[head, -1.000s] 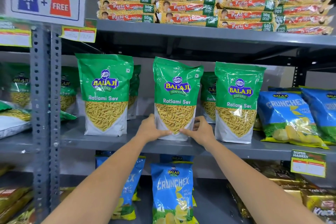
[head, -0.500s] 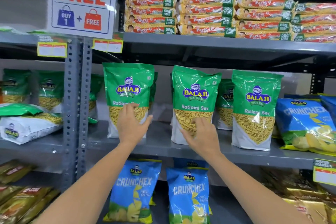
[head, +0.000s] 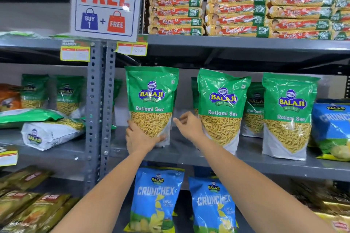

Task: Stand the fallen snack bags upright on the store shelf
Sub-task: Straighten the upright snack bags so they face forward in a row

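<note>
Three green Balaji Ratlami Sev bags stand upright in the front row on the grey middle shelf (head: 208, 155). My left hand (head: 140, 138) grips the bottom of the left bag (head: 151, 98), with the thumb across its front. My right hand (head: 189, 125) hovers in the gap between that bag and the middle bag (head: 221, 108), fingers loosely apart and holding nothing. The third bag (head: 289, 115) stands further right. In the bay to the left, two fallen bags lie flat: one shows its white back (head: 51, 134), and a green one (head: 28, 117) lies behind it.
A perforated steel upright (head: 98, 109) splits the two bays. More Sev bags stand behind the front row. Blue Crunchex bags (head: 157, 200) stand on the shelf below and at far right (head: 333, 128). Biscuit packs (head: 176, 15) are stacked above, next to a hanging offer sign (head: 106, 2).
Both hands let go of the middle bag. My left hand moved left and took hold of the left bag; my right hand followed into the gap. The view swung left, showing the fallen bags.
</note>
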Action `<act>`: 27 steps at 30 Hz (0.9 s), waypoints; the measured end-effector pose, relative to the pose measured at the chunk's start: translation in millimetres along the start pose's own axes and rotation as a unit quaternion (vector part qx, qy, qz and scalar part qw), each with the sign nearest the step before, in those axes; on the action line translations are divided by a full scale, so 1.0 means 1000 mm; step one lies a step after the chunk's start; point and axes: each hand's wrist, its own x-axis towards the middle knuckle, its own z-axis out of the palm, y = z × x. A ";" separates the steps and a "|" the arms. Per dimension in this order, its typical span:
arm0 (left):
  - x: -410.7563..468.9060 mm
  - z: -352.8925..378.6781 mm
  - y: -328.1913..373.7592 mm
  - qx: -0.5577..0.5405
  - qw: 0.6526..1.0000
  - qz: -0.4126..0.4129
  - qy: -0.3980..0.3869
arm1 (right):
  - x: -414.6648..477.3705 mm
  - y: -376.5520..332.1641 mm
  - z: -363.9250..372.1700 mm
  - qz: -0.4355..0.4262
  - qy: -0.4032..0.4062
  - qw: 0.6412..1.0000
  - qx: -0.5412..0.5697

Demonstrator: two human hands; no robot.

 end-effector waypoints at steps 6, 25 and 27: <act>0.009 -0.002 -0.007 0.016 0.999 0.015 -0.025 | -0.004 0.002 0.032 0.050 -0.147 0.987 0.034; 0.005 0.005 -0.002 0.033 0.999 0.030 0.001 | -0.008 0.011 0.044 0.063 -0.111 0.988 0.090; 0.002 0.003 0.001 0.036 0.999 0.030 0.002 | -0.009 0.010 0.043 0.062 -0.122 0.988 0.070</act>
